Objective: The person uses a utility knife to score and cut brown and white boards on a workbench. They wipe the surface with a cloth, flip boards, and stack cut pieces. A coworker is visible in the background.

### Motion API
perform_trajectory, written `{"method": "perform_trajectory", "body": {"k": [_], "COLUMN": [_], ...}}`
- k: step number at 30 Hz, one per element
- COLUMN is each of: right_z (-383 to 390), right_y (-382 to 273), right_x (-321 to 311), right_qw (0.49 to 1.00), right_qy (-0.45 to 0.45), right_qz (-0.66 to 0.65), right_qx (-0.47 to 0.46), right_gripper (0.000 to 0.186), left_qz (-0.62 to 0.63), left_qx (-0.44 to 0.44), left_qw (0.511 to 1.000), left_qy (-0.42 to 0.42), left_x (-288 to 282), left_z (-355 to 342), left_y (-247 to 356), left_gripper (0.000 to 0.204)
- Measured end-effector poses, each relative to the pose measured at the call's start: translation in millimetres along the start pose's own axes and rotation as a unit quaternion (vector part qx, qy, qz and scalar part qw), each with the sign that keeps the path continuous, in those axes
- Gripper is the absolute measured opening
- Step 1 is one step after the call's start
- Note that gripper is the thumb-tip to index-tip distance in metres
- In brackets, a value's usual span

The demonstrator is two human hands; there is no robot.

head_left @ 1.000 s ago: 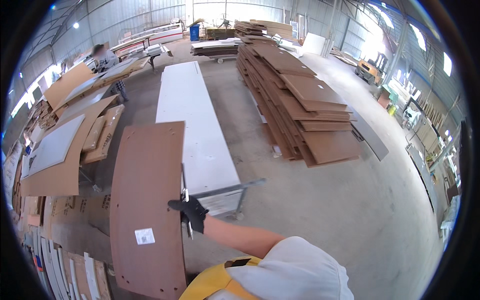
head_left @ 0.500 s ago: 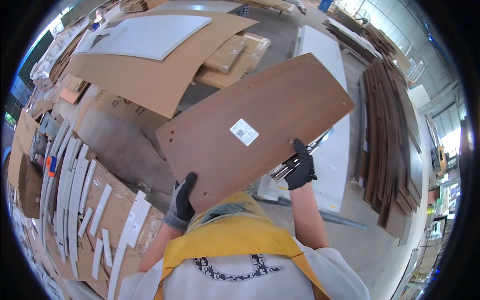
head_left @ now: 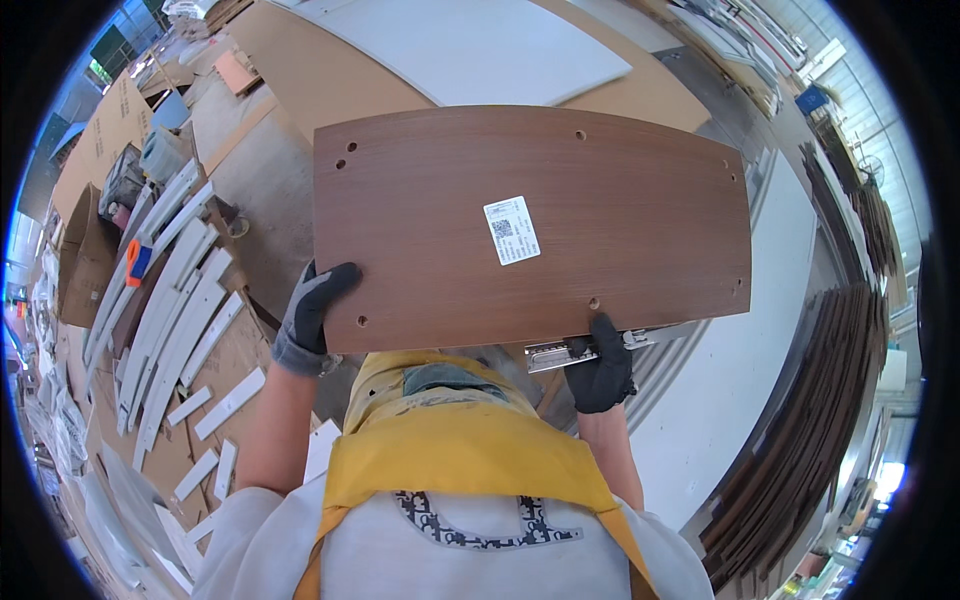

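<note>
Brown panel (head_left: 430,240): centre of frame, broad face to camera, long side left to right; upper edge looks bowed.
Panel face: white sticker (head_left: 512,231) near middle with printed code, small round holes toward corners and along long edges.
Left hand (head_left: 312,315): dark-and-grey glove, pinching panel at lower left corner; thumb on face, other fingers mostly hidden behind.
Right hand (head_left: 600,370): black glove, under panel's lower edge, right of centre; closed around metal rails (head_left: 556,355), thumb up against panel by a hole.
Rails position: just under panel edge, sticking out both sides of glove; count unclear.
Clothing: yellow apron (head_left: 460,470) over white shirt (head_left: 460,572), bottom centre.
White strips (head_left: 180,320): left of frame, long and short, spread over cardboard (head_left: 170,456).
Orange-and-blue item (head_left: 137,262): left, on long strips.
Open carton (head_left: 85,270): left, beside strips.
White sheet (head_left: 490,50): top centre, lying on tan sheet (head_left: 660,95), partly behind panel.
White board (head_left: 740,370): right side, long.
Brown boards (head_left: 800,420): lower right, stacked, right of white board.
</note>
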State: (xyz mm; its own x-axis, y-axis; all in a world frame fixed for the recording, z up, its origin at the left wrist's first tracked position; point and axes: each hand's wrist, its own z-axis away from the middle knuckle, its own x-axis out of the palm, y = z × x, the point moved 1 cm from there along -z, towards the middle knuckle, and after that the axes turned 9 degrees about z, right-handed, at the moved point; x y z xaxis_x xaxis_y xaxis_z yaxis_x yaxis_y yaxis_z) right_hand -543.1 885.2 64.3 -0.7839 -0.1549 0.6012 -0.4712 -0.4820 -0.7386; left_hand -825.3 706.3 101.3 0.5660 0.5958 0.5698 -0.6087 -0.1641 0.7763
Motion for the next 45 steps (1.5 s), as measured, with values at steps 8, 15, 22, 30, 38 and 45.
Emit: {"method": "perform_trajectory", "body": {"k": [8, 15, 22, 30, 38, 45], "right_z": [-87, -174, -241, -320, -400, -448], "right_y": [69, 164, 207, 233, 261, 298], "right_x": [105, 212, 287, 348, 420, 455], "right_qw": [0.998, 0.998, 0.989, 0.727, 0.983, 0.953], "right_qy": [0.019, 0.043, 0.125, 0.048, 0.179, 0.291], "right_qz": [0.047, -0.005, -0.058, 0.62, 0.03, -0.034], "right_qx": [0.04, 0.054, 0.05, -0.291, 0.036, 0.076], "right_gripper": [0.034, 0.028, 0.016, 0.021, 0.024, 0.027], "left_qz": [0.025, -0.008, -0.077, 0.006, -0.229, -0.543], "left_qx": [-0.028, -0.128, -0.178, -0.175, 0.259, 0.39], "left_qw": [0.999, 0.991, 0.98, 0.984, 0.934, 0.736], "left_qy": [0.004, -0.041, -0.051, 0.009, 0.089, 0.107], "left_x": [-84, -171, -195, -236, -286, -286], "left_z": [-134, -292, -423, -595, -722, -907], "left_y": [75, 168, 219, 228, 329, 438], "left_gripper": [0.049, 0.044, 0.042, 0.039, 0.036, 0.063]}}
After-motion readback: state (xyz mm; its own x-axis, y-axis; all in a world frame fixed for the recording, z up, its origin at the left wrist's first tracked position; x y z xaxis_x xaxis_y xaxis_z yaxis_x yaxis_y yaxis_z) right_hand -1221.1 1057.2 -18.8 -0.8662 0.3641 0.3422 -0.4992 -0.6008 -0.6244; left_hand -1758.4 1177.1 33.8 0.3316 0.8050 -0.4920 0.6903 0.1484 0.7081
